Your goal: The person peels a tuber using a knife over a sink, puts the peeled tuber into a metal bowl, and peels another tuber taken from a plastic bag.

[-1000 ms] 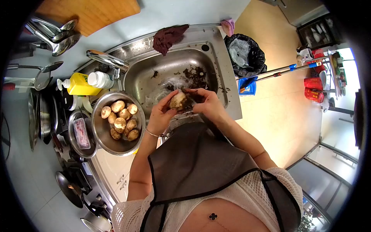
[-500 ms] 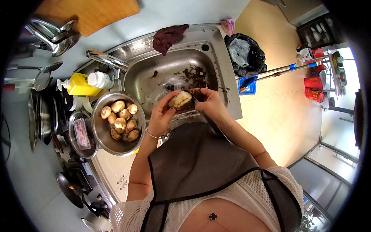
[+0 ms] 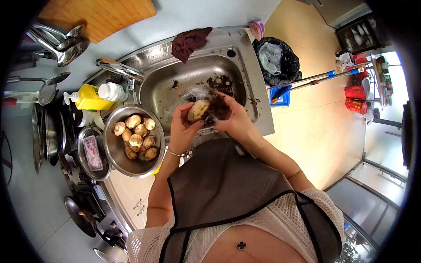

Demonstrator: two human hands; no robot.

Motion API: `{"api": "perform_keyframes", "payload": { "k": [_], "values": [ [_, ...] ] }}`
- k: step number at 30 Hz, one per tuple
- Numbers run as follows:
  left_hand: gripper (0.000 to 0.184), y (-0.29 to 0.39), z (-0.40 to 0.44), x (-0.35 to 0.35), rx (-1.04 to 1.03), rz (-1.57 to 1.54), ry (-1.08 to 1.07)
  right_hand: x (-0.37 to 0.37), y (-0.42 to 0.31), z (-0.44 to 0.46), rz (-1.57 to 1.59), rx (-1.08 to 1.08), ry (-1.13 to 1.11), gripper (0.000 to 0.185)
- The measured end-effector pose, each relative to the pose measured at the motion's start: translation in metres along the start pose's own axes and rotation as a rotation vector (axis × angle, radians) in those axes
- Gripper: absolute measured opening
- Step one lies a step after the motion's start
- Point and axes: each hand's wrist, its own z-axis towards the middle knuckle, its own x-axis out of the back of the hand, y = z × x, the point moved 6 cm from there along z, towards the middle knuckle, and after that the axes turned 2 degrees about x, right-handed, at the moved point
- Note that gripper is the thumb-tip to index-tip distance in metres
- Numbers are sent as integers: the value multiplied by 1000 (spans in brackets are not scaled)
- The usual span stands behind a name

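Note:
My left hand [image 3: 182,129] is closed around a potato [image 3: 198,111] over the near side of the sink. The potato's skin is pale and yellowish with dark patches of dirt. Close beside it, my right hand [image 3: 237,116] has its fingers and thumb curved around a dark, shaggy clump [image 3: 218,109]; its kind is not clear. To the left, a steel bowl [image 3: 115,154] holds several dirt-streaked potatoes [image 3: 135,140].
Dark soil [image 3: 221,82] lies in the steel sink [image 3: 158,81] under the faucet [image 3: 119,69]. A maroon cloth [image 3: 190,44] drapes over its back edge. Left are a yellow bottle [image 3: 93,98] and a packaged-food tray [image 3: 93,152]. A black-lined bin [image 3: 287,65] stands right.
The potato has tipped more upright and shifted slightly left in my left hand. My right hand has drawn away from it, its fingers spread wider, showing the dark clump.

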Motion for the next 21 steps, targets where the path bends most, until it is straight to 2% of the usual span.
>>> {"api": "perform_keyframes", "payload": {
  "k": [3,5,9,12,14,15,17,18,19,21],
  "values": [
    [56,7,2,-9,-45,95,-55,-10,7,-2,-25,86,-68,73],
    [58,3,2,-7,-12,135,-78,-10,4,-1,-321,114,-98,79],
    [61,13,-2,-8,91,197,-113,-15,-6,-11,-496,183,-161,81],
    [59,17,-3,-6,69,318,-186,-9,2,-9,-319,121,-92,70],
    [56,10,-4,2,42,264,-211,-2,6,-6,-106,64,-92,58],
    [53,10,-5,2,15,210,-236,1,4,-5,-106,63,-92,58],
    [50,3,-5,5,57,181,-222,6,10,-2,-61,-145,-107,50],
    [48,1,-5,6,97,154,-207,6,12,-2,-61,-168,-125,52],
    [48,1,-4,4,92,154,-205,5,12,0,-64,-165,-128,52],
    [46,0,-4,4,81,55,-93,-2,8,-4,18,3,-100,52]
  ]
}}
